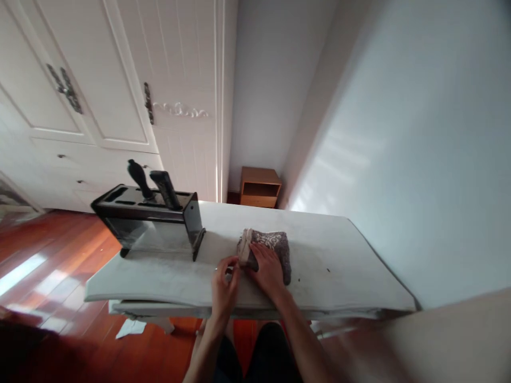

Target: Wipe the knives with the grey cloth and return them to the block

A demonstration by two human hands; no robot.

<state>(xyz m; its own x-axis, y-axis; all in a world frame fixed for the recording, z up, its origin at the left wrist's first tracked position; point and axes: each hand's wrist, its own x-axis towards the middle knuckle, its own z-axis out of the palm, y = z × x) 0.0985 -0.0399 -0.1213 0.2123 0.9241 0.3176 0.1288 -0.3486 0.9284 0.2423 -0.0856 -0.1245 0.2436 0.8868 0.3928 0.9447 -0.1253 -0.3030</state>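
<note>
A folded brown cloth (285, 250) with a pale pattern and a beige edge lies on the white table (319, 250). My right hand (268, 270) rests flat on top of it, fingers stretched out across the fold. At the cloth's near left corner, my left hand (227, 279) is closed in a pinch, thumb and forefinger meeting at the beige edge. What sits between those fingertips is small and partly hidden, but it appears to be the cloth's corner.
A knife block (149, 213) with two black-handled tools stands on the table's left part. Behind are a white wardrobe (187, 64) and a small wooden cabinet (260, 175). A pale wall (419, 159) borders the right side. White paper (131, 327) lies on the red floor.
</note>
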